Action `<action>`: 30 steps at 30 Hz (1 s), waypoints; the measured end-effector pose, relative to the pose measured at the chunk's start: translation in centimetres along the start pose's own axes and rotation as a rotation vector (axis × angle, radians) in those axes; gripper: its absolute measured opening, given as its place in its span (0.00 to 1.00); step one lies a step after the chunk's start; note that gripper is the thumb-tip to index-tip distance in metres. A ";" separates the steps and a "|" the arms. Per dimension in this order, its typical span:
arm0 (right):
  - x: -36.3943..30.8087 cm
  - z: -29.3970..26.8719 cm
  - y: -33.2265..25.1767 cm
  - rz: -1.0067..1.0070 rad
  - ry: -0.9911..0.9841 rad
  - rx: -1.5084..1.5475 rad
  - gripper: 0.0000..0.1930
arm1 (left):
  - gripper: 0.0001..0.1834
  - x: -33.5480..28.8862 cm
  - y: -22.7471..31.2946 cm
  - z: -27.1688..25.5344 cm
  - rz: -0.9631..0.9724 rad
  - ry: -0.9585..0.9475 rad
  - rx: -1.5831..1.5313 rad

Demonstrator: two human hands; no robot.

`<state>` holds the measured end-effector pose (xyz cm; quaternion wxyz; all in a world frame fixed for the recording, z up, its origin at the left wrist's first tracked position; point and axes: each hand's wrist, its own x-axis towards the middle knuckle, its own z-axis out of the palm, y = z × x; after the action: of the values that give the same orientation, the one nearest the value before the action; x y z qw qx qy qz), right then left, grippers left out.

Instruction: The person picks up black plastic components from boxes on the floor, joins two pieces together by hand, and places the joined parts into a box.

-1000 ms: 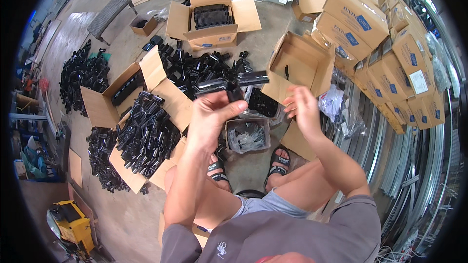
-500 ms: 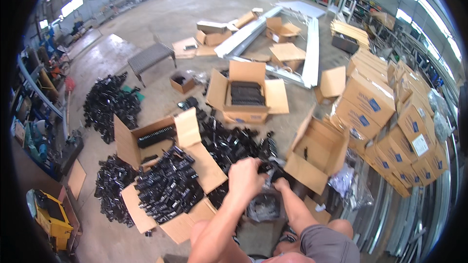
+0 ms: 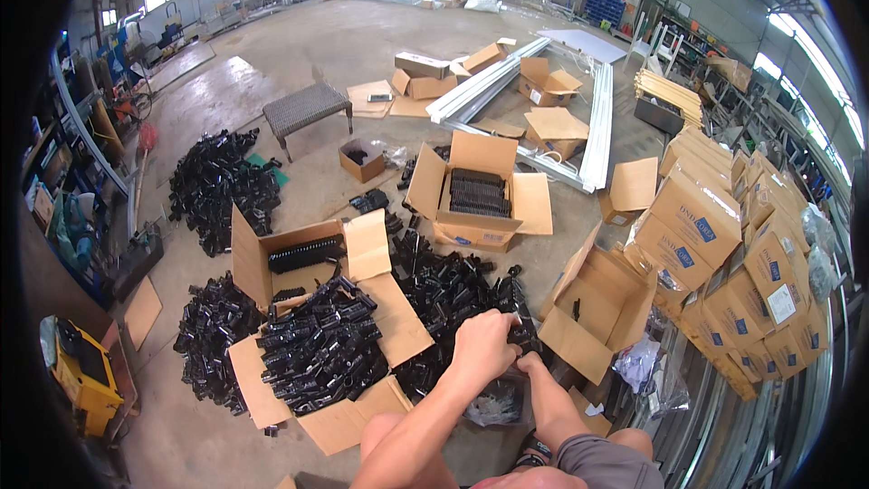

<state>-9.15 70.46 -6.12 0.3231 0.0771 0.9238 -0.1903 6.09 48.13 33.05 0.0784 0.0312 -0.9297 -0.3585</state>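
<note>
My left hand [image 3: 486,344] is closed in a fist-like grip, knuckles up, over the near edge of the black pile. Close beside it, my right hand [image 3: 531,363] is closed too, its fingertips partly hidden. A dark black part [image 3: 522,319] shows between and just beyond the two hands; its exact shape is hard to make out. Right below them, a small container lined with clear plastic [image 3: 496,404] stands between my legs. The heap of black plastic-looking parts [image 3: 439,285] spreads on the floor to the left of and beyond my hands.
An open carton [image 3: 602,308] with one small black piece stands right. Left, another carton [image 3: 367,258] spills black parts [image 3: 321,344]. Ahead, a carton [image 3: 480,192] holds neat black rows. Stacked cartons [image 3: 697,226] and metal lengths lie right; a woven stool [image 3: 308,110] stands farther off.
The view has tilted and shifted, so the surroundings sit further right in it. My hands have drawn closer together, and the left one now covers more of the black part.
</note>
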 end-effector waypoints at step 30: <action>-19.7 -17.6 -5.5 -0.867 0.401 -0.036 0.11 | 0.23 2.5 2.2 3.5 -0.022 -0.047 0.023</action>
<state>-5.27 72.12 20.52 0.0307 -0.2857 0.9182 -0.2728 3.02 51.75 32.28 0.0521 0.0336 -0.9350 -0.3492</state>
